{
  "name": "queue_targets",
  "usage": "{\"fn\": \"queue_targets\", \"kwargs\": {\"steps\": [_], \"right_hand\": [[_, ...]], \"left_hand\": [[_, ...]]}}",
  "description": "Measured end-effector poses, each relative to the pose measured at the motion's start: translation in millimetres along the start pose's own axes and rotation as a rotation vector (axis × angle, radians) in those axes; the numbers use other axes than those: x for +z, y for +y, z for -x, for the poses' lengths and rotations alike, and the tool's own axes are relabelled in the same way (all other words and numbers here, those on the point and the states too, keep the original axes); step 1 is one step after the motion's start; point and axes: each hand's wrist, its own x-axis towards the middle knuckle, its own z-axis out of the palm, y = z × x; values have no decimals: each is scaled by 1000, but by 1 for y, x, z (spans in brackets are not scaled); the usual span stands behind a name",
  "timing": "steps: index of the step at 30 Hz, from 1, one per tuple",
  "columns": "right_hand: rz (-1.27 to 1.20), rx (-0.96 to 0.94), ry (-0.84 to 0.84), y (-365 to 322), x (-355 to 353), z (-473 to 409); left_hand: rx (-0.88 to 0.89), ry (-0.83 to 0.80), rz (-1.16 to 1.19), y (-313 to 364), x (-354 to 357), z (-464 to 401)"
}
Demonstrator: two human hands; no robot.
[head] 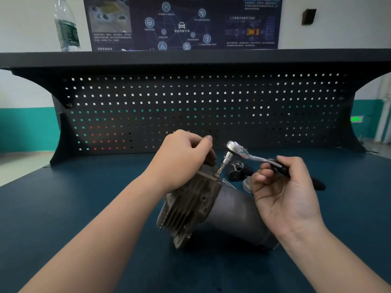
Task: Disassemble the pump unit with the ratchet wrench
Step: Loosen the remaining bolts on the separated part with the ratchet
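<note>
The pump unit [213, 210] lies on the dark blue bench top [63, 208], a finned grey metal head joined to a smooth grey cylinder. My left hand [182, 157] grips the top end of the finned head. The chrome ratchet wrench [243, 152] stands with its socket and bit down on a bolt [216, 175] at the head's upper corner. My right hand [283, 191] holds the wrench's black handle, fingers curled round it, palm turned toward me.
Small dark metal parts [237, 171] and a loose screw [227, 183] lie behind the pump. A black pegboard [190, 106] backs the bench under a shelf [190, 58] carrying a plastic bottle [66, 26]. A dark poster [182, 22] hangs on the wall.
</note>
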Motion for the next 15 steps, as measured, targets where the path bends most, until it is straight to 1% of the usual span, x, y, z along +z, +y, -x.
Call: {"fn": "queue_targets", "kwargs": {"steps": [4,8,11,13,15], "right_hand": [[-15,17,36,-1,0,0],[10,14,57,-3,1,-3],[57,-19,41,-8,2,-5],[121,-64,-9,-11,2,-4],[180,-106,-89,-12,3,-2]], "left_hand": [[-41,37,-4,4,2,2],[-25,113,-42,7,6,6],[-12,157,-84,5,11,6],[-24,99,-90,5,9,5],[-47,-8,-62,5,5,4]]}}
